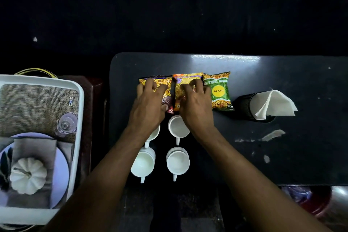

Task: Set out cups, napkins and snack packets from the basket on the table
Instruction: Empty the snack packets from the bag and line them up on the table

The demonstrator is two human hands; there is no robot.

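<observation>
Three snack packets lie side by side on the dark table (pixel 263 156): a yellow and maroon packet (pixel 168 98) on the left, a yellow and orange packet (pixel 183 88) in the middle, a green packet (pixel 220 91) on the right. My left hand (pixel 148 107) rests flat on the left packet with fingers spread. On the middle packet my right hand (pixel 194 107) presses down with curled fingers. Several white cups (pixel 178 162) stand in two rows under my wrists, one partly hidden by my left forearm. A white napkin (pixel 275 103) sticks out of a black holder (pixel 244 106).
A white tray-like basket (pixel 80 118) stands on a stand to the left, holding burlap cloth, a wine glass (pixel 66 125), a plate and a white pumpkin (pixel 28 175). Pale scuffs mark the table at the right. The surroundings are dark.
</observation>
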